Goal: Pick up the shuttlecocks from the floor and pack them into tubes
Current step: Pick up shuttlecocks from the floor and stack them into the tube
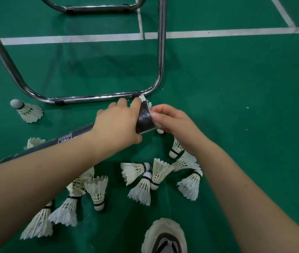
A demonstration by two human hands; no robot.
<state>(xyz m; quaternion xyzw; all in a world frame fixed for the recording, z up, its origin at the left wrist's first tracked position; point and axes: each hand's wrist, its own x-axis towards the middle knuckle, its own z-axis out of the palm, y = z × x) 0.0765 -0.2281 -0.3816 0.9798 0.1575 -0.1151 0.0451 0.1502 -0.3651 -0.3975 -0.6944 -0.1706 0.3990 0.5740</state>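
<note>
Head view: a lone shuttlecock (27, 111) sits at the floor's left. Left hand (116, 123) wraps the dark tube (145, 118) near its mouth, steadying it. Right hand (172, 118), fingers pinched on feathers at the opening, apparently feeds one in. Loose shuttlecocks (141, 181) lie close below, within reach.

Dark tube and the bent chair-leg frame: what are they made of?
Dark grey tube: looks like matte cardboard or plastic, printed label, glossy black band at the mouth; can't settle which. Bent tubular frame: polished metal, probably chromed steel, judging by mirror-like highlights.
</note>
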